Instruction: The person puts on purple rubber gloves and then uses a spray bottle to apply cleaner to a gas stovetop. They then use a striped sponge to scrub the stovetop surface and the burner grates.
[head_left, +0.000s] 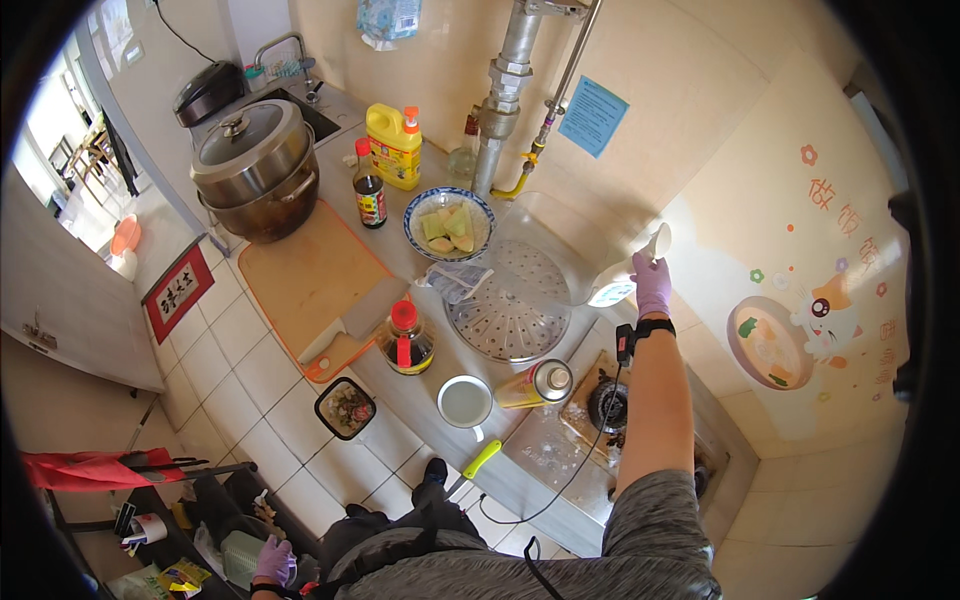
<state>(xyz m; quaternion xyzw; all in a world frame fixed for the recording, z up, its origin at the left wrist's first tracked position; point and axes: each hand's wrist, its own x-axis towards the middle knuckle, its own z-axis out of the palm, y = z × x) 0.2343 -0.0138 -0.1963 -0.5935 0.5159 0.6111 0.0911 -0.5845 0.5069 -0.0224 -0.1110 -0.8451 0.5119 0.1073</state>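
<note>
My right hand (652, 285), in a purple glove, is closed around a white plastic container (613, 291) with printing, beside the tiled wall. Left of it, a clear plastic tub (577, 259) stands partly over a perforated metal steamer plate (510, 330). My left hand (276, 561), also gloved, is low at the left, against a pale green plastic basket (241, 556); its grip is unclear. A blue-rimmed bowl (406, 219) holds pale green chunks. A cleaver (364, 311) lies across an orange-edged cutting board (300, 262). A white mug (465, 403) holds cloudy liquid.
A gas stove (555, 450) is under my right arm, with an oil can (536, 384) beside it. A green-handled knife (481, 459) lies at the counter edge. A large steel pot (259, 172), soy sauce bottles (370, 199) and a yellow jug (394, 150) stand farther back.
</note>
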